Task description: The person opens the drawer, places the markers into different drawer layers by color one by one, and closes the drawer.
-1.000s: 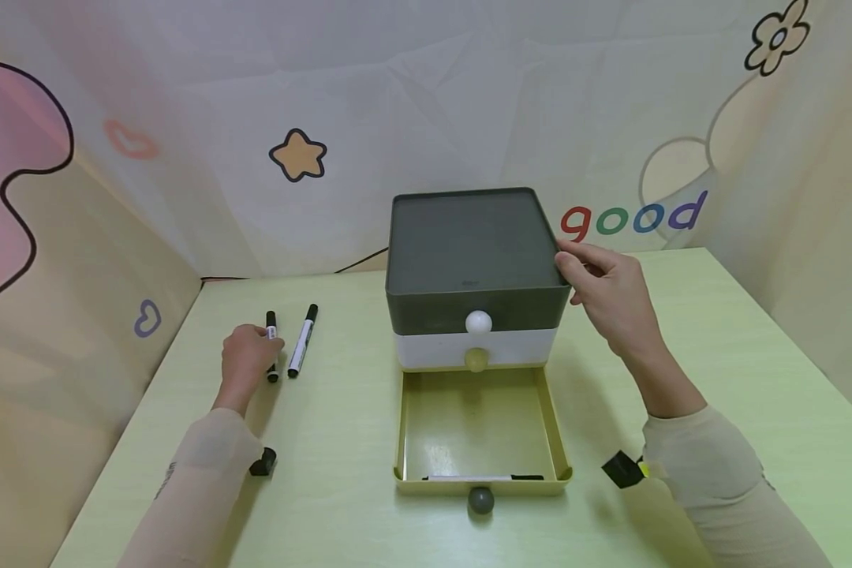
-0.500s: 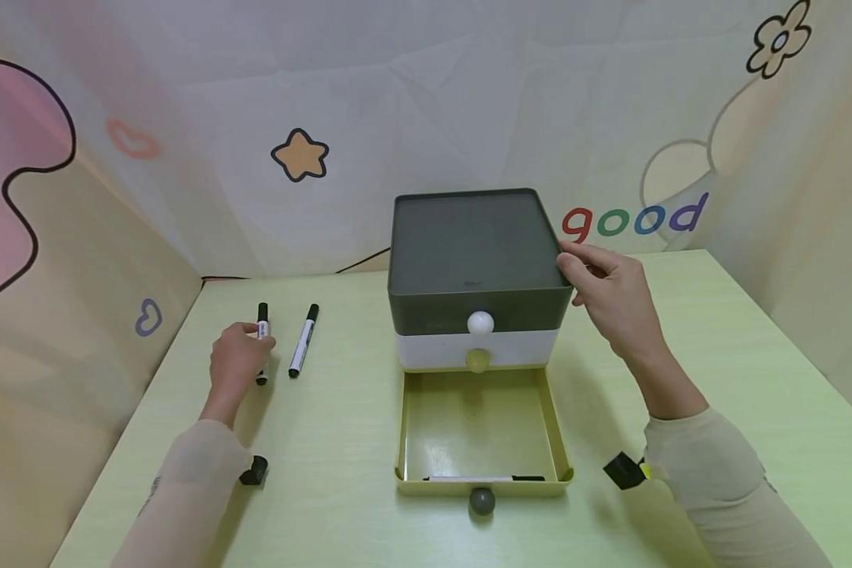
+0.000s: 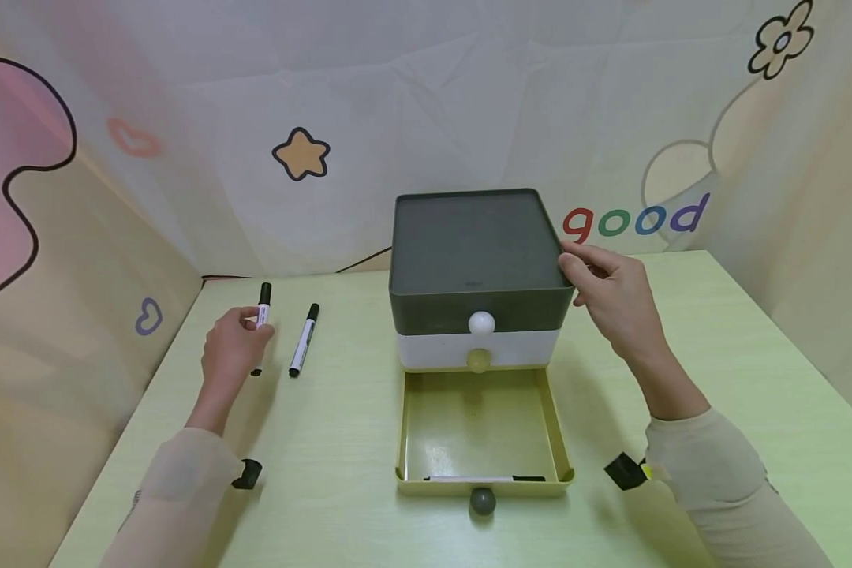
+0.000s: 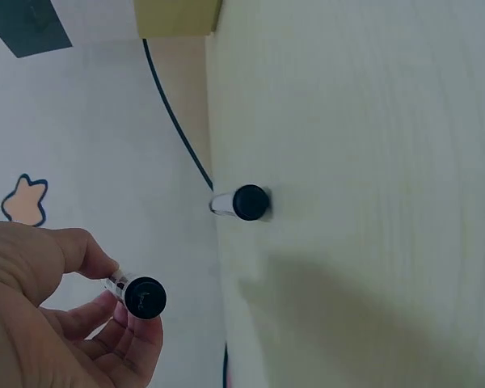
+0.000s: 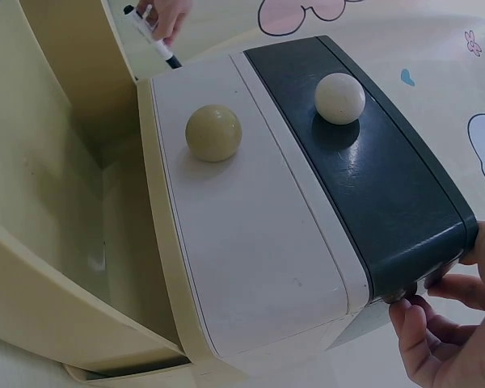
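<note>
My left hand (image 3: 230, 347) pinches a black-capped white marker (image 3: 264, 304) between thumb and fingers above the table's left part. In the left wrist view the marker's black end (image 4: 145, 298) faces the camera. A second marker (image 3: 304, 341) lies on the table to its right. My right hand (image 3: 614, 296) grips the upper right edge of a small drawer box (image 3: 476, 244), dark grey over white, its fingers bent against the side. The yellow bottom drawer (image 3: 468, 418) is pulled out, and a marker (image 3: 486, 478) lies inside along its front wall.
Round knobs sit on the drawer fronts: a white knob (image 3: 481, 323), a yellow knob (image 3: 478, 360) and a grey knob (image 3: 483, 501). Behind the table (image 3: 341, 442) hangs a printed cloth (image 3: 454, 110). A dark cable (image 3: 362, 260) runs along the back edge.
My left hand has drifted left and then raised the marker off the table. My right hand keeps its place on the drawer box, and the open drawer has not moved.
</note>
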{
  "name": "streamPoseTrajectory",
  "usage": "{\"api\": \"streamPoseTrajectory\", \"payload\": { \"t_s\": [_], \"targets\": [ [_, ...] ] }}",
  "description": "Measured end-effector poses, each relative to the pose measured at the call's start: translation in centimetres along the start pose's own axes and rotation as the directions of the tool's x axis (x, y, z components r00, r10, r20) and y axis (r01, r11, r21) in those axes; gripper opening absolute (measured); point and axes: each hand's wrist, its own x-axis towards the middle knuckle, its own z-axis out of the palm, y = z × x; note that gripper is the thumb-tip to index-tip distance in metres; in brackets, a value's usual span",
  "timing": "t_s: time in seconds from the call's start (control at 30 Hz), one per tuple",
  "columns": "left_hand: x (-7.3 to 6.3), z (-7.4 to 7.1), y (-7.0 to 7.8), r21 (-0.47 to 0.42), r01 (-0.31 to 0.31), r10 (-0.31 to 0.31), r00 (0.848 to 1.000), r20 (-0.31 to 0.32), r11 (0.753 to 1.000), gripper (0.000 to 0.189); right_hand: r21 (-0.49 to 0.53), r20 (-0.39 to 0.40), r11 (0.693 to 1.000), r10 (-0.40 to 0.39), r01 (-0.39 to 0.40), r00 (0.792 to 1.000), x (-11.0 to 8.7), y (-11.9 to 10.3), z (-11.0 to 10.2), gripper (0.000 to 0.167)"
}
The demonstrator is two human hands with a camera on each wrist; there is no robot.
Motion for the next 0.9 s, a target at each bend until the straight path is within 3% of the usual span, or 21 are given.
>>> {"api": "streamPoseTrajectory", "payload": {
  "t_s": [0.5,0.9],
  "targets": [
    [-2.5,-1.5,2.5,-0.075,-0.070,0.070,0.998,-0.003,0.995,0.055,-0.004,-0.001,1.000,0.001,-0.001,1.000,0.0,0.0,0.0,0.039],
    [-4.2,-3.7,3.5,-0.136,-0.123,0.121,0.992,-0.021,0.983,0.054,-0.005,0.006,1.000,0.009,-0.009,1.000,-0.1,0.0,0.0,0.041]
  ]
}}
